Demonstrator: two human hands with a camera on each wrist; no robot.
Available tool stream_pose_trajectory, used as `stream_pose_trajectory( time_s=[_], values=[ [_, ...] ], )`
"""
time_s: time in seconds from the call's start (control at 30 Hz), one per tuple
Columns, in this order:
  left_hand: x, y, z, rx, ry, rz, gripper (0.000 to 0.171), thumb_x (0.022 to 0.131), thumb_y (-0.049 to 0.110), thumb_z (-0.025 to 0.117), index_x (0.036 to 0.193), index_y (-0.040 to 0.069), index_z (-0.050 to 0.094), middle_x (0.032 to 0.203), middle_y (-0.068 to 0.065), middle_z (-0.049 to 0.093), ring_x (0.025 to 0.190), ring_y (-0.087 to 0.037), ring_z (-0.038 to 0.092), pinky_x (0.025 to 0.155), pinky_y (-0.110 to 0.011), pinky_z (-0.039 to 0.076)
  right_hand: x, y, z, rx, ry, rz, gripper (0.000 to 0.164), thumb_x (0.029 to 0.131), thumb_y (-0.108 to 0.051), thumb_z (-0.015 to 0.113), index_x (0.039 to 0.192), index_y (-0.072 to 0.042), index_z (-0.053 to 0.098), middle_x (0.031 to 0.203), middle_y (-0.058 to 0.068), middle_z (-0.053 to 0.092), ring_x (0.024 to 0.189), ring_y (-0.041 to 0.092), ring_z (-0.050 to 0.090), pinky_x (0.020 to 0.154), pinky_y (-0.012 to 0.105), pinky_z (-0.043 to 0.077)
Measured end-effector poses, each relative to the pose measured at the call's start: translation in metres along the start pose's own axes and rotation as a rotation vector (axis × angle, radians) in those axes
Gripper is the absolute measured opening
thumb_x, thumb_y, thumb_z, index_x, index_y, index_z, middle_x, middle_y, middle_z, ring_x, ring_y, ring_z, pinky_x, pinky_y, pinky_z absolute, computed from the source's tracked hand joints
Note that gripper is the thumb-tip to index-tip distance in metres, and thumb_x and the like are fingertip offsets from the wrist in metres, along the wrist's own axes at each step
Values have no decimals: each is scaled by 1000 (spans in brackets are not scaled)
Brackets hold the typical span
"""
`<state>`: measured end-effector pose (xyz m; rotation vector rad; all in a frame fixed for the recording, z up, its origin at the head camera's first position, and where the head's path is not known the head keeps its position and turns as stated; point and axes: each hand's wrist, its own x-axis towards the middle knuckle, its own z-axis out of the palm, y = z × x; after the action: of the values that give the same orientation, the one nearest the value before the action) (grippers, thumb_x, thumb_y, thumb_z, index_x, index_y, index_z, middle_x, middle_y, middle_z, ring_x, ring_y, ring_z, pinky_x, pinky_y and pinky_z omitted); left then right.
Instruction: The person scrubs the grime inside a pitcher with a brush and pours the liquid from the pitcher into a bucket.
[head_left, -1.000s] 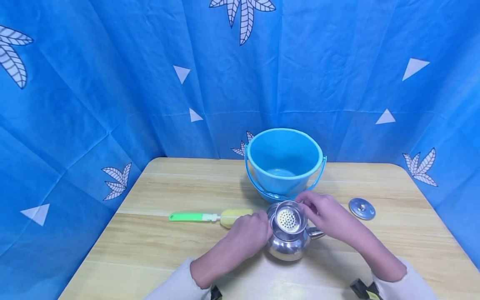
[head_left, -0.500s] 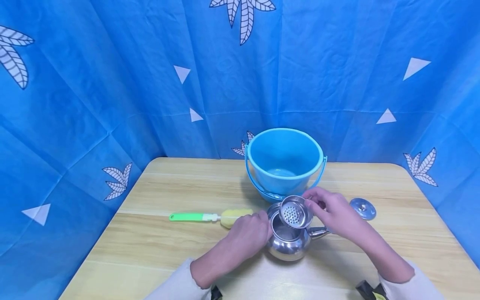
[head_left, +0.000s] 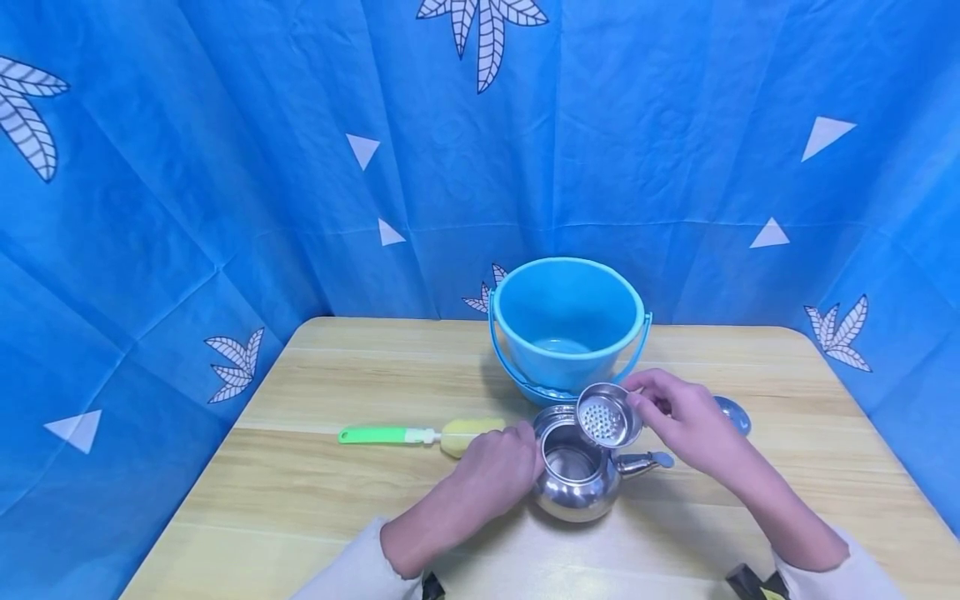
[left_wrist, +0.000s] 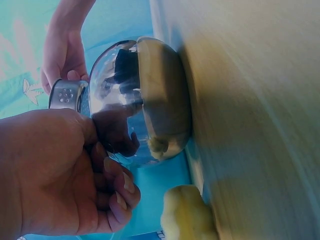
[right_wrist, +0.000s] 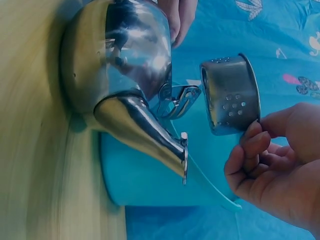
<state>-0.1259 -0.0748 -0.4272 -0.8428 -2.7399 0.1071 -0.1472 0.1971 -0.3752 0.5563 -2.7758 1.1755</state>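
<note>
The steel teapot (head_left: 577, 497) stands upright on the wooden bench (head_left: 337, 517). At its left side the left hand (head_left: 501, 462) is curled and holds it, but by which part I cannot tell. The right hand (head_left: 686, 417) pinches the rim of the metal strainer (head_left: 609, 418), which is slightly tilted above the right part of the teapot's mouth, apart from it. Behind the teapot is the blue bucket (head_left: 555, 367); left of the teapot lies the sponge brush (head_left: 416, 435), and right of the teapot the lid (head_left: 737, 415), partly hidden

A blue bucket (head_left: 555, 371) stands on the far worktop (head_left: 300, 500); a green-handled brush (head_left: 416, 435) lies left, a metal lid (head_left: 737, 414) right; blue patterned cloth (head_left: 450, 167) hangs beyond.
</note>
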Motion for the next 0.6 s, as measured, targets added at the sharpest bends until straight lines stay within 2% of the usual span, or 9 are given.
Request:
stream_pose_trajectory(
  time_s=[0.27, 0.5, 0.6],
  values=[
    [0, 0, -2, -17, -23, -19, 31, 106, 26, 51, 80, 10, 57, 62, 4, 44, 49, -7, 34, 41, -20, 29, -2, 3, -8, -30, 21, 47, 24, 104, -17, 59, 122, -4, 67, 85, 0, 72, 71, 6, 58, 60, 24, 49],
    [0, 0, -2, -24, -25, -4, 31, 106, 25, 51, 80, 10, 57, 62, 5, 42, 49, -6, 32, 41, -18, 26, -5, 10, -15, -38, 40, 71, 26, 106, -20, 57, 123, -2, 66, 84, 4, 70, 70, 7, 57, 60, 25, 48],
    [0, 0, -2, 0, -13, 8, 31, 105, 25, 52, 79, 10, 57, 62, 5, 42, 49, -6, 32, 41, -18, 26, -6, 13, -18, -31, 43, 79, 28, 106, -21, 56, 124, -1, 65, 84, 4, 69, 70, 7, 56, 60, 25, 48]
  ],
)
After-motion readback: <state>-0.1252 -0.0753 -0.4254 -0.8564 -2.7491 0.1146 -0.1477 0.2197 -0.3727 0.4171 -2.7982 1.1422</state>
